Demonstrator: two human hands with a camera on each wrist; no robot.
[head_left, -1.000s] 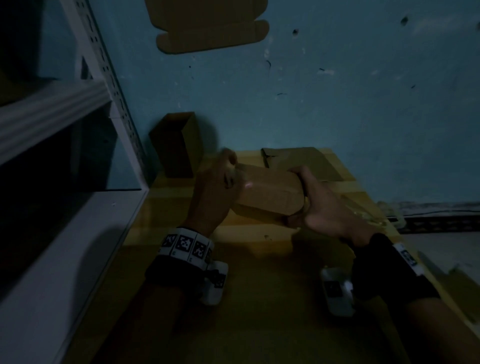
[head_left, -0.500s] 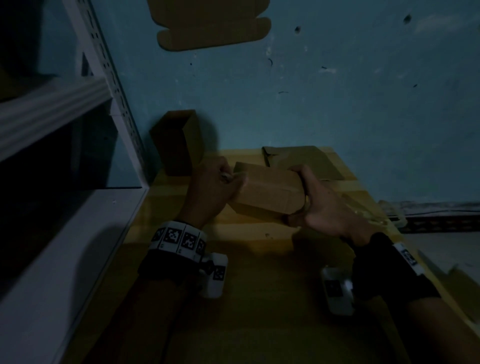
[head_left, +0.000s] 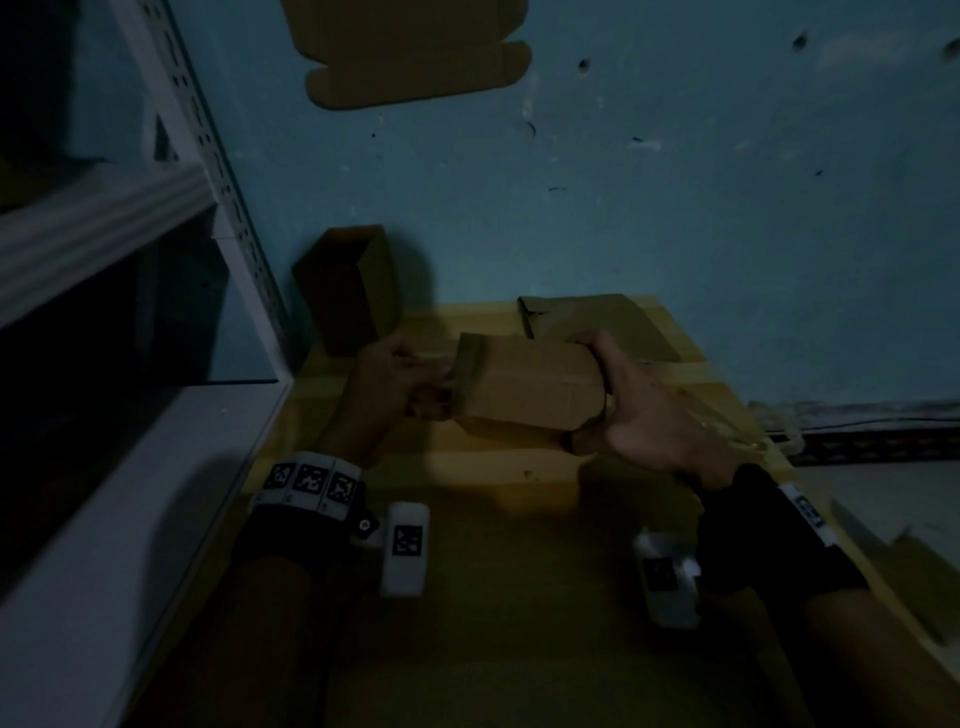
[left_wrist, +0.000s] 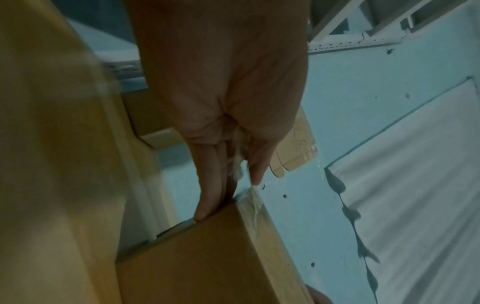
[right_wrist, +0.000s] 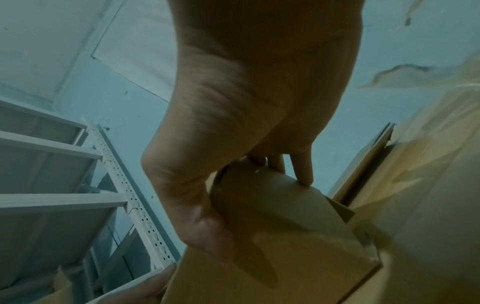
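Box: a small brown cardboard box (head_left: 524, 387) lay sideways between both hands, over the wooden table (head_left: 493, 467)
Right hand: the right hand (head_left: 639, 415) gripped the box's right end, thumb near, fingers curled over the far edge
Left hand: the left hand (head_left: 387, 384) pinched the box's left end
Behind: an upright box (head_left: 348, 286) and flat cardboard (head_left: 597, 322) sat against the blue wall (head_left: 675, 234)

Head camera looks down at the table (head_left: 493, 467); both wrist cameras sit close, sharing the box (head_left: 524, 387).
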